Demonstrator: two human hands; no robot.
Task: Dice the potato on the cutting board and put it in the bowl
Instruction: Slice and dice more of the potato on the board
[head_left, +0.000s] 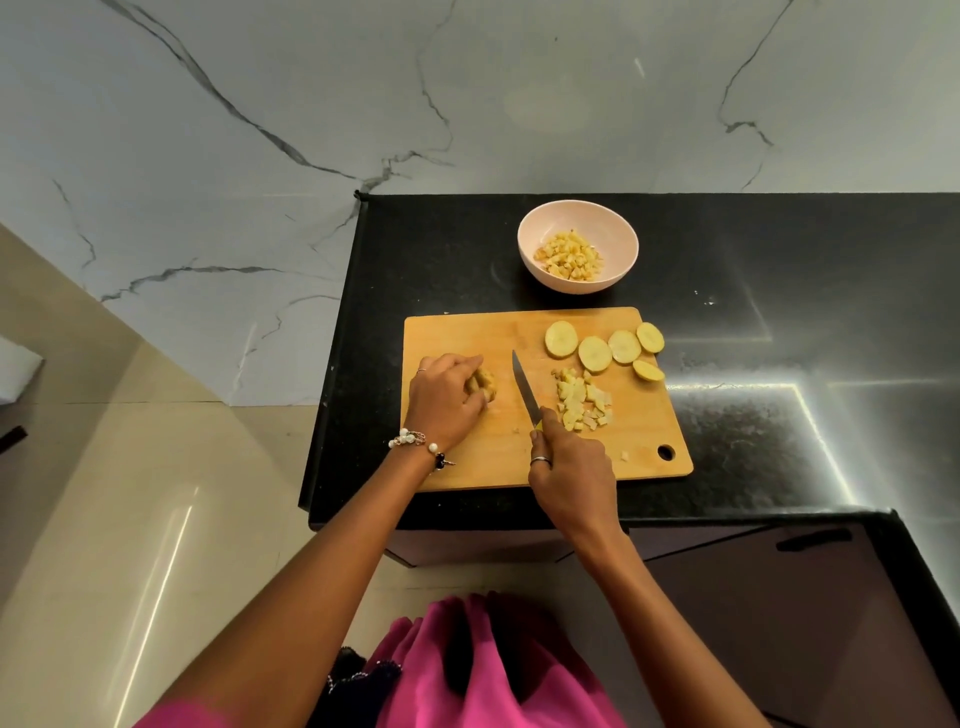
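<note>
Lying at the far left edge, a white object (15, 374) is only partly in view and cannot be identified; beside it run the beige floor tiles (104, 493) and a grey-veined marble wall (234, 156). A black stone countertop (753, 291) carries the wooden cutting board (467, 332). On the board's left part, the left hand (444, 402), wearing a beaded bracelet (415, 441), curls its fingers round a small potato piece (485, 384), pinning it to the wood. Just right of it, a kitchen knife (525, 387) points away from the person, blade angled over the bare middle of the board; the right hand (569, 475), with a ring (540, 460) on one finger, clenches the knife's handle. Next comes a loose heap of diced potato (582, 402) on the board, close beside the blade. Beyond the heap, five round potato slices (595, 354) lie in a row toward the board's far right corner, the last at its edge. A hanging hole (665, 452) pierces the near right corner. Behind the board, apart from it, a pale pink bowl (613, 228) holds more potato cubes (571, 257). Dark cabinet fronts (779, 597) fill the lower right, and pink clothing (467, 675) shows at the bottom.
</note>
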